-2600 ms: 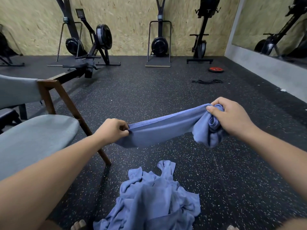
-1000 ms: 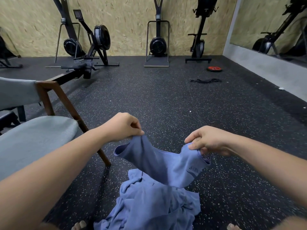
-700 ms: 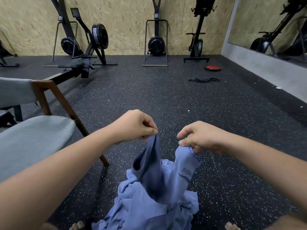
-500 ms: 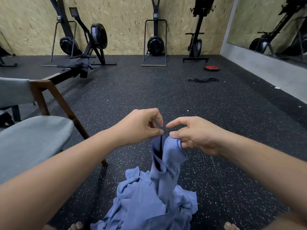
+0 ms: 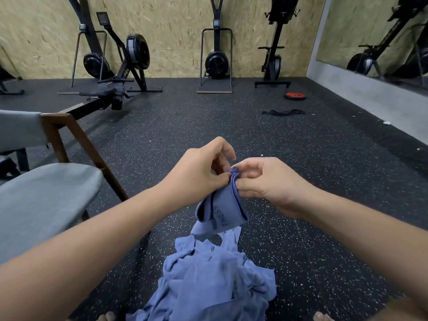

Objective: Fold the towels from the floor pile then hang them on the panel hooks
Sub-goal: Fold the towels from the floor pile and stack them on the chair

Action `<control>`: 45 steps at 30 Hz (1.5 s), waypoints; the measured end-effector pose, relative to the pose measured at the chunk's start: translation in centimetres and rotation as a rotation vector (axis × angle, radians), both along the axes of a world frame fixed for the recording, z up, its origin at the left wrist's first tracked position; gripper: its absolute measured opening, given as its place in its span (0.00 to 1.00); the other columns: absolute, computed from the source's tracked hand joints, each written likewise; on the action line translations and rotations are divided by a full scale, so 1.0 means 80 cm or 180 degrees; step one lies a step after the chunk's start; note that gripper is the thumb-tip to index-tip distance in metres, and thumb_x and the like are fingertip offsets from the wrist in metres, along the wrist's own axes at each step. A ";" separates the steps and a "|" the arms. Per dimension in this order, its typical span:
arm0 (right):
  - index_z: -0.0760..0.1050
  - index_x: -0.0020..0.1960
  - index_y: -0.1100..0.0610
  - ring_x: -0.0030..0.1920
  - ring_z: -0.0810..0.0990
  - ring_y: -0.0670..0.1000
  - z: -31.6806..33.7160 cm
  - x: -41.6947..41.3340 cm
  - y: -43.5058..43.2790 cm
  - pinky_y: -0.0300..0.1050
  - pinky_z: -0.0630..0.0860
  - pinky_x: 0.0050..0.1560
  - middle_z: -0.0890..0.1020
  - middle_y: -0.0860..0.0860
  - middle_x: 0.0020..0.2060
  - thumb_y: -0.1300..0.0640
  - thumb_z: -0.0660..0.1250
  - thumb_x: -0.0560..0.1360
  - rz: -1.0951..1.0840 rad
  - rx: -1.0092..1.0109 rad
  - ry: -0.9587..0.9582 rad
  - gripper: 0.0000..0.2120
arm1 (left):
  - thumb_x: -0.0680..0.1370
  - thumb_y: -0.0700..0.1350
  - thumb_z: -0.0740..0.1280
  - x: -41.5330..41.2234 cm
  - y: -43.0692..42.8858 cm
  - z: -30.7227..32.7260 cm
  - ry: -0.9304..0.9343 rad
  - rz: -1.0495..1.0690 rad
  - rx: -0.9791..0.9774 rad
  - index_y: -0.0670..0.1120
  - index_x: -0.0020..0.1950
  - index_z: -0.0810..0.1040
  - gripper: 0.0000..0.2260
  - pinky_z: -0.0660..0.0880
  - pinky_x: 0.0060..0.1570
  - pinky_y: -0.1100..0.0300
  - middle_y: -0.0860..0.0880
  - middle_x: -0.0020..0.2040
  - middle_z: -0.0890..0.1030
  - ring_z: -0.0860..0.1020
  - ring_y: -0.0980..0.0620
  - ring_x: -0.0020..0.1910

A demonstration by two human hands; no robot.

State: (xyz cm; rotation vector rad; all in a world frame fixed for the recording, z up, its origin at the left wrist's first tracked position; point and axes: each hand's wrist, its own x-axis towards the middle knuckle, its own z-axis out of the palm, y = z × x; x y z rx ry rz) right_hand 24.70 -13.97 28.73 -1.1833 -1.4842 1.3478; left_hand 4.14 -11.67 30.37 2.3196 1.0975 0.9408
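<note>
our left hand (image 5: 199, 172) and right hand (image 5: 266, 179) both pinch the towel (image 5: 222, 209)'s top corners together; we should match edges squarely.

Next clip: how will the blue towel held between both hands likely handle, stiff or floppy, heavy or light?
Probably floppy: the towel droops in soft folds below the pinch. Likely light, since the left hand and right hand carry it by fingertips alone. Released, it would likely slump like the crumpled pile on the floor.
</note>
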 end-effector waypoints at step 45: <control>0.78 0.52 0.47 0.49 0.82 0.60 0.005 0.050 0.024 0.62 0.77 0.56 0.86 0.49 0.46 0.59 0.68 0.84 -0.0474 0.1620 -0.1295 0.07 | 0.78 0.58 0.75 -0.056 0.043 0.015 0.0903 0.0118 0.0300 0.52 0.44 0.87 0.11 0.73 0.44 0.66 0.57 0.48 0.84 0.81 0.58 0.45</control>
